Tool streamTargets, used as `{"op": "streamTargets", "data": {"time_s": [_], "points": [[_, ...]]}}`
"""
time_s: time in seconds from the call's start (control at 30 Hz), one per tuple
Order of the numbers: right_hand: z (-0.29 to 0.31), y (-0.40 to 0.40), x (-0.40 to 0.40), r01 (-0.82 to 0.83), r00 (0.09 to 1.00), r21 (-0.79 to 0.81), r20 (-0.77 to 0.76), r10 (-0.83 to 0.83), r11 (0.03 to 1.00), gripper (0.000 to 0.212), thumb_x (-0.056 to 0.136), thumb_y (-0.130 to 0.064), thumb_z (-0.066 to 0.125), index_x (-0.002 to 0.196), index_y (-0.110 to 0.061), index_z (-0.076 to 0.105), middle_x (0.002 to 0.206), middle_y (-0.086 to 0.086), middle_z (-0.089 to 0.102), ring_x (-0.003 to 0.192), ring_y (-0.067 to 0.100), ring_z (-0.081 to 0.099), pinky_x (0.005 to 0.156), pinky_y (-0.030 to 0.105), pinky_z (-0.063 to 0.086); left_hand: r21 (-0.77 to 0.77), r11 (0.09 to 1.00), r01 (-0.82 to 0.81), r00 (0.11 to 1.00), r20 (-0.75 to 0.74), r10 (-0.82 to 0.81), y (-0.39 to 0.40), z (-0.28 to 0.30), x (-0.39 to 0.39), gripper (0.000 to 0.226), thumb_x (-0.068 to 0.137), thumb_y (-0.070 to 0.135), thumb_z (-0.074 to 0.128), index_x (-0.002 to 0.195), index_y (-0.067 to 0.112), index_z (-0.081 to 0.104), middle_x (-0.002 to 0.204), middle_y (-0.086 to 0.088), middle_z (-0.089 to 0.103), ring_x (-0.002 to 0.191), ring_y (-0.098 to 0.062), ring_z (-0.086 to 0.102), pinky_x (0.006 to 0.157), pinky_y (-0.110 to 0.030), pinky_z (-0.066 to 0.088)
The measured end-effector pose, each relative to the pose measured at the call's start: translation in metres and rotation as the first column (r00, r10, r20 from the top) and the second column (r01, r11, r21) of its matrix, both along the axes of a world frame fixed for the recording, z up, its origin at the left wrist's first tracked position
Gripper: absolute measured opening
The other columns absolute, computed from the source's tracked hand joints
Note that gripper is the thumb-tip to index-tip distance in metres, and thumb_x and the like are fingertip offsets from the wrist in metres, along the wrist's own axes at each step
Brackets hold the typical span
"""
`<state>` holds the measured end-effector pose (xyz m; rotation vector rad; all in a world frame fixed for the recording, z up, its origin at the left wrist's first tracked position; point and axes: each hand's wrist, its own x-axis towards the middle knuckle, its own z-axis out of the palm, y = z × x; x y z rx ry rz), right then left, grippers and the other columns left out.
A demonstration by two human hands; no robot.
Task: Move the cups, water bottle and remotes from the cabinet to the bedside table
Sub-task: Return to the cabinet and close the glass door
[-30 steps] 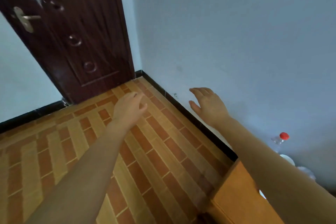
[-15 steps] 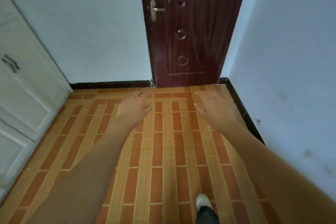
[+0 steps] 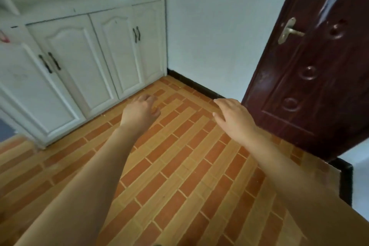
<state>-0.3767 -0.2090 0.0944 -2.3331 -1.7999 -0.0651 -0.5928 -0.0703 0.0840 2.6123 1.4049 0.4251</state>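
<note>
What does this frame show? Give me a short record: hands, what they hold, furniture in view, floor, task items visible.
left hand: held out over the floor, fingers loosely curled, empty
right hand: held out, fingers spread, empty
cabinet: white, on the left, lower doors shut
door: dark brown, on the right, metal handle
floor: orange and tan brick-pattern tiles
task items: no cups, bottle or remotes clearly visible
</note>
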Motion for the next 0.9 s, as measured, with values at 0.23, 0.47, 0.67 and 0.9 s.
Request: {"op": "streamTargets", "data": {"time_s": [0.23, 0.47, 0.67, 0.9], "points": [[-0.007, 0.047, 0.011, -0.238, 0.968, -0.043, -0.09, 0.233, 0.97, 0.049, 0.097, -0.034, 0.038, 0.142, -0.017, 0.03, 0.147, 0.002, 0.038, 0.137, 0.019, 0.033, 0.11, 0.033, 0.032, -0.033, 0.982, -0.186, 0.982, -0.029, 0.185, -0.004, 0.0, -0.022, 0.042, 0.092, 0.037, 0.049, 0.13, 0.02, 0.048, 0.133, -0.005, 0.049, 0.116, -0.027, 0.051, 0.088, -0.039, 0.048], [-0.013, 0.106, 0.015, -0.399, 0.915, -0.028, -0.073, 0.396, 0.916, 0.047, 0.096, -0.033, 0.04, 0.141, -0.018, 0.034, 0.145, 0.0, 0.041, 0.135, 0.016, 0.034, 0.109, 0.032, 0.03, -0.033, 0.952, -0.303, 0.953, -0.035, 0.302, 0.025, -0.002, -0.029, 0.041, 0.092, 0.033, 0.05, 0.13, 0.017, 0.049, 0.132, -0.006, 0.05, 0.119, -0.027, 0.048, 0.091, -0.043, 0.047], [-0.001, 0.169, 0.032, -0.475, 0.877, -0.004, -0.077, 0.473, 0.88, 0.047, 0.097, -0.031, 0.04, 0.141, -0.016, 0.034, 0.145, 0.001, 0.04, 0.137, 0.016, 0.032, 0.111, 0.031, 0.027, 0.028, 0.927, -0.375, 0.927, -0.024, 0.375, 0.074, 0.004, -0.019, 0.042, 0.092, 0.032, 0.049, 0.13, 0.015, 0.049, 0.132, -0.006, 0.051, 0.12, -0.026, 0.048, 0.094, -0.039, 0.043], [0.006, 0.221, 0.043, -0.523, 0.85, 0.007, -0.074, 0.522, 0.852, 0.047, 0.096, -0.032, 0.04, 0.141, -0.017, 0.034, 0.145, 0.001, 0.041, 0.136, 0.017, 0.033, 0.11, 0.032, 0.028, 0.057, 0.893, -0.447, 0.893, -0.031, 0.449, 0.103, 0.015, -0.009, 0.042, 0.093, 0.033, 0.048, 0.131, 0.015, 0.048, 0.134, -0.007, 0.05, 0.122, -0.026, 0.047, 0.097, -0.041, 0.042]]}}
